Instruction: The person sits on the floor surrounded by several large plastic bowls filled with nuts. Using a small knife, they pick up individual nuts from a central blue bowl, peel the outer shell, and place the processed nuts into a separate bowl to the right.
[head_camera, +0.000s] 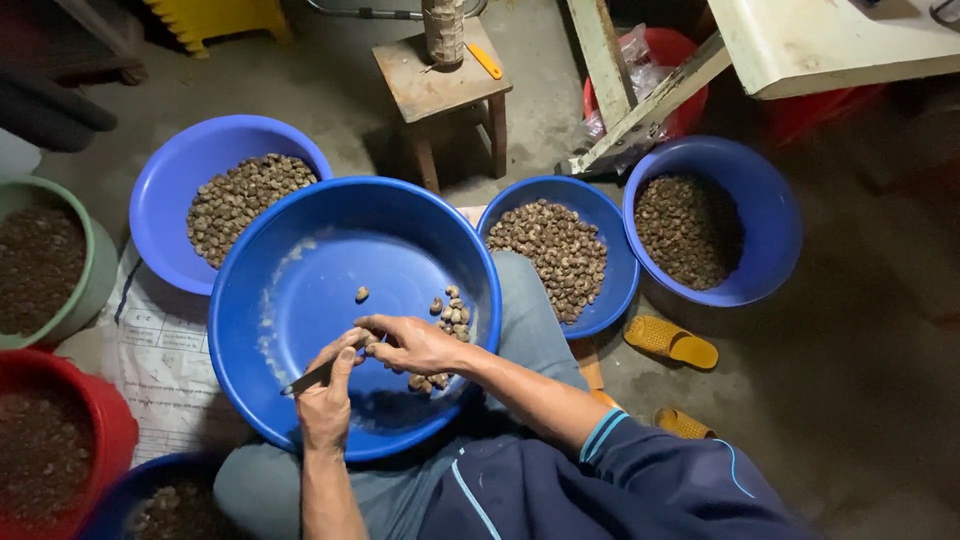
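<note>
Your big blue basin (300, 300) sits on your lap, tilted a bit toward you; everything below is placed relative to it. Inside it, near the front rim, your left hand (325, 400) is clenched around a thin knife (310, 378), blade pointing out to the left. Your right hand (415, 345) reaches in from the right, fingers pinched on a small nut at the knife tip; can't tell more, it's mostly hidden betw. the fingers. Just right of that hand, inside the basin, lies a small pile of nuts (452, 315), w/ one lone nut (361, 294) nearer the basin's middle.

Behind the basin to the left: a blue bowl of brown nuts (240, 200). Behind to the right: a smaller blue bowl (560, 255), also w/ nuts, and beyond it another blue tub (715, 220) w/ darker ones. Straight behind: a small wooden stool (440, 85). Far left of the basin: a green tub (50, 260) and a red tub (60, 445), both filled. Right of the basin, on the floor: yellow sandals (672, 342).
</note>
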